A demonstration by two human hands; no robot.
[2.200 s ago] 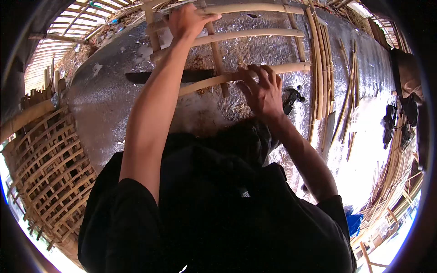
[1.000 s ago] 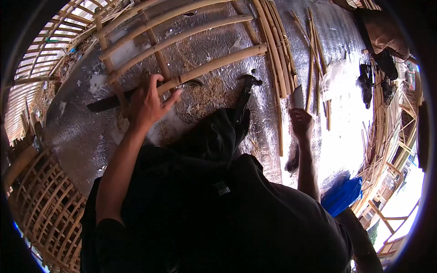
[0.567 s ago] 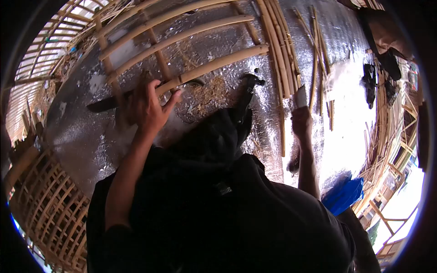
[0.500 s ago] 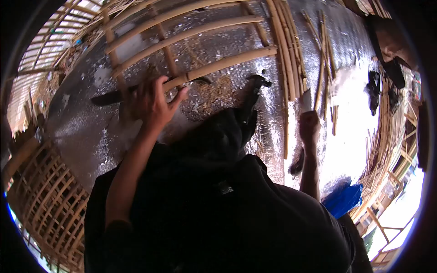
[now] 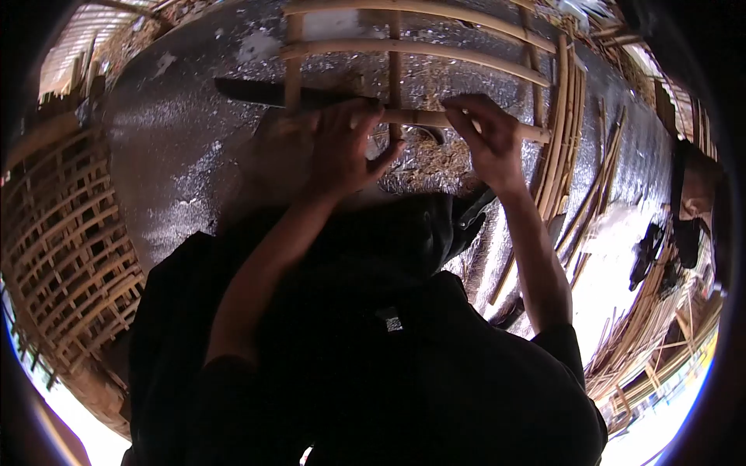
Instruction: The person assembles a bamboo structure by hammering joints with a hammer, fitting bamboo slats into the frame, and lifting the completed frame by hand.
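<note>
A bamboo frame [image 5: 334, 46] of long poles and crosspieces lies in front of me. My left hand [image 5: 346, 147] bends its fingers over the left part of the nearest bamboo pole [image 5: 420, 118], with the thumb held apart below it. Farther right, my right hand [image 5: 496, 147] grips the same pole, whose end sticks out past the knuckles. A long dark blade-like piece [image 5: 256, 92] lies at the frame's left side, partly hidden by my left hand. Just below the pole, a small curved dark thing [image 5: 431, 134] shows between the hands.
Several bamboo poles [image 5: 561, 124] lie together to the right on the shiny sheeted floor [image 5: 171, 140]. A pale flat blade [image 5: 556, 225] lies by their near ends. Wood shavings [image 5: 439, 159] are scattered between my hands. A woven bamboo lattice [image 5: 66, 241] stands at the left.
My right hand has let go of the pale blade and moved up and left onto the bamboo pole. The view has turned, so the frame appears farther right; my left hand stays at the pole.
</note>
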